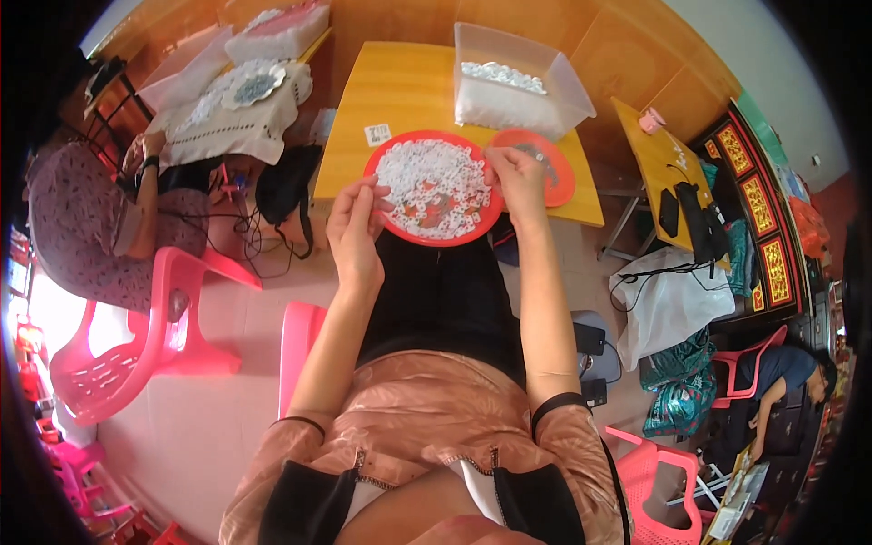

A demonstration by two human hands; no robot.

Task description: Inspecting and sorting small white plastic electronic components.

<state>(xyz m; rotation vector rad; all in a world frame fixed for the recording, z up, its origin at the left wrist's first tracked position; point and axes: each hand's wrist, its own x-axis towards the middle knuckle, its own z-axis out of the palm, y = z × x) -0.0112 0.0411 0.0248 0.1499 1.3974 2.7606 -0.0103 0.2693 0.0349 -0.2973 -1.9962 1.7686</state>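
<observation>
Hands pinch tiny white pieces over the red tray (391, 163): left hand (352, 238) and right hand (518, 182) half curled; the pieces' kind is unclear

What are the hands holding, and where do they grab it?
The left hand and right hand are at opposite rims of the red plate of small white pieces. Whether the fingers pinch a piece is too small to tell.
</observation>
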